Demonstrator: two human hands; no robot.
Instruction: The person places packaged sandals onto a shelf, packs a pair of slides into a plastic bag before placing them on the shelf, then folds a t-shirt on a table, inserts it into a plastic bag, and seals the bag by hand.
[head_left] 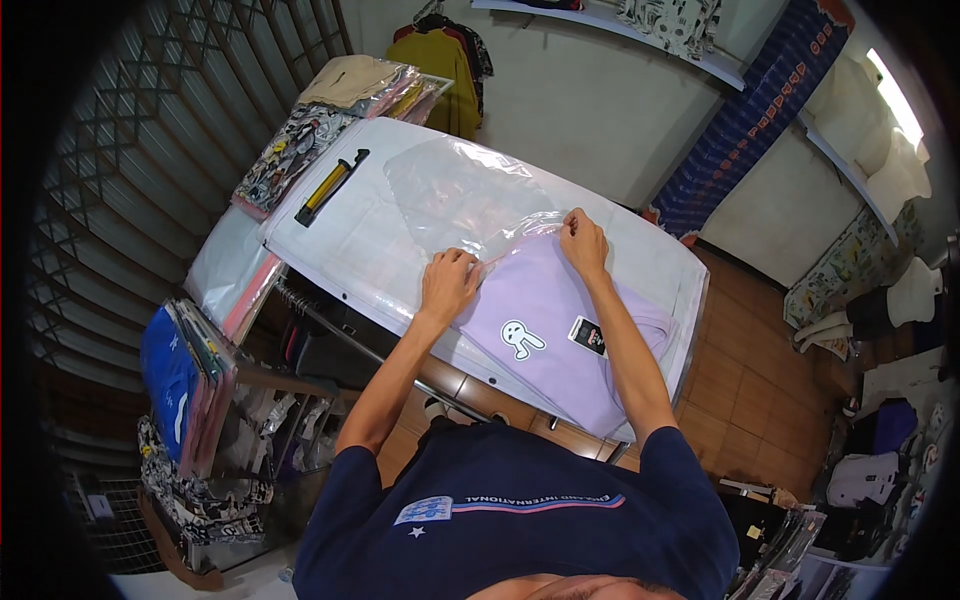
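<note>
A folded lilac garment [545, 300] lies on the white table, with a white cartoon print and a dark hang tag [587, 335] on its upper face. Beyond it a clear plastic bag [450, 190] is spread flat, its near edge meeting the garment's far end. My left hand [450, 283] has its fingers bent around the bag's edge at the garment's left corner. At the right corner, my right hand [584, 243] pinches the bag's edge. How far the garment reaches into the bag is hard to see.
A yellow and black tool [332, 187] lies on the white table [330, 255] at the left. Packed clothes [290, 145] are stacked beyond the table's left end. Bagged garments [190, 385] stand on a rack at lower left. Shirts [440, 70] hang by the wall.
</note>
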